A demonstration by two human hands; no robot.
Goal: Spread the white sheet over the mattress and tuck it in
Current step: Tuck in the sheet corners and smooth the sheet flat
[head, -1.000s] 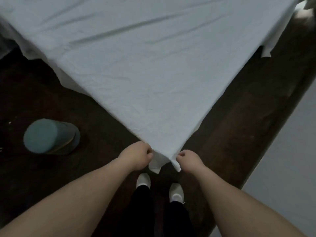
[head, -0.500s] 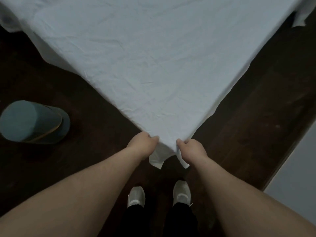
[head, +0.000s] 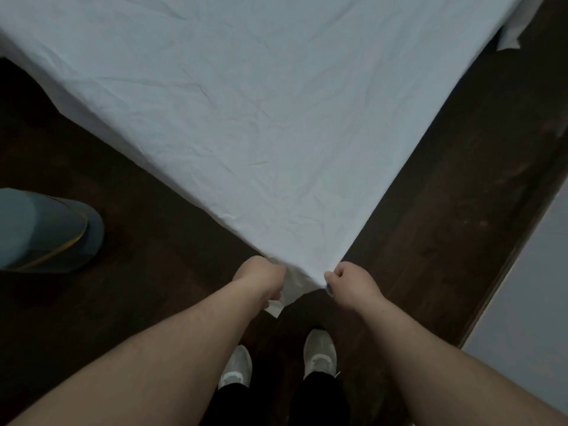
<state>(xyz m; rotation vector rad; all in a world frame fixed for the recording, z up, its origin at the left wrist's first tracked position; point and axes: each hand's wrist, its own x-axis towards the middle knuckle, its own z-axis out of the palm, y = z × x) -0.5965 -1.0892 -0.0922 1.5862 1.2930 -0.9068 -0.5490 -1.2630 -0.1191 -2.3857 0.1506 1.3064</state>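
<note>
- Covering the upper part of the view from 9 o'clock round to 2 o'clock, the white sheet (head: pixel 261 118) lies spread and lightly creased over the bed, narrowing to one corner near the centre, just below the middle.
- Dark wooden floor (head: pixel 445 226) shows on both sides of that corner and under the person.
- At 4 o'clock a pale wall (head: pixel 528 302) meets the floor along a slanting edge.
- At 9 o'clock a blue-grey cylindrical stool (head: pixel 43 229) with a yellowish trim line stands on the floor, well apart from the sheet.
- Two bare forearms reach in from 7 and 5 o'clock.
- The left hand (head: pixel 261 276) grips the sheet's corner edge with curled fingers; a flap of cloth hangs below it.
- The right hand (head: pixel 350 281) pinches the other edge of the same corner, fingers closed on the cloth.
- At 6 o'clock, two light sneakers (head: pixel 319 355) below black trouser legs stand on the floor.
</note>
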